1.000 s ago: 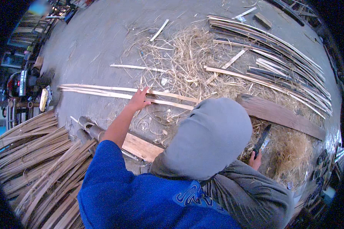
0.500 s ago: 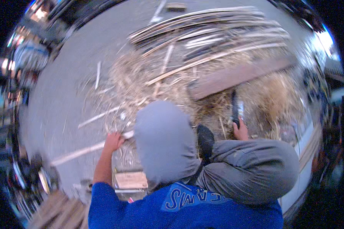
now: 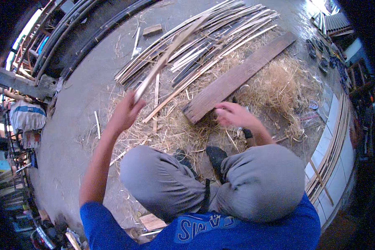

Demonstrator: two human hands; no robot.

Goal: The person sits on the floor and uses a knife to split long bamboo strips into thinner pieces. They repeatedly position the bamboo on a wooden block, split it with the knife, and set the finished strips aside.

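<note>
My left hand is raised ahead of my left knee, closed around the near end of a long pale bamboo strip. The strip slants up and away, its far end over the pile of strips. Near the close end of a brown wooden plank, my right hand has its thumb and fingers pinched together; whatever may be between them is too small to make out. Under the right forearm a dark tool-like object shows in part, the rest covered by hand and arm.
Beyond lies a stack of bamboo strips. Curly shavings surround the plank. A small wood block rests at the far side. More strips lean along white tiles at right. Dark poles and a white sack are at left.
My left hand has lifted a strip from the floor on the left and swung it forward. The right hand has moved left and up, off the dark tool. My view has turned.
</note>
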